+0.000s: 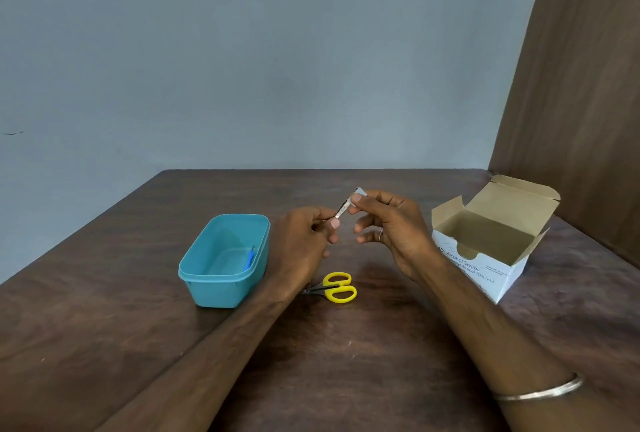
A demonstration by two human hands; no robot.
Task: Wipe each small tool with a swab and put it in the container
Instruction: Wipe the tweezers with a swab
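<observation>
My left hand (304, 241) grips the lower end of a thin silver metal tool (342, 210), held tilted above the table. My right hand (384, 223) pinches a small white swab (358, 195) around the tool's upper end. A teal plastic container (221, 289) stands open to the left of my hands, with one small blue-handled tool (248, 258) lying inside by its right wall. Yellow-handled scissors (337, 288) lie on the table below my hands, their blades partly hidden under my left wrist.
An open white box of alcohol swabs (491, 269) stands at the right, flaps up. The dark wooden table (329, 355) meets a grey wall behind and a brown wooden panel (581, 102) at the far right.
</observation>
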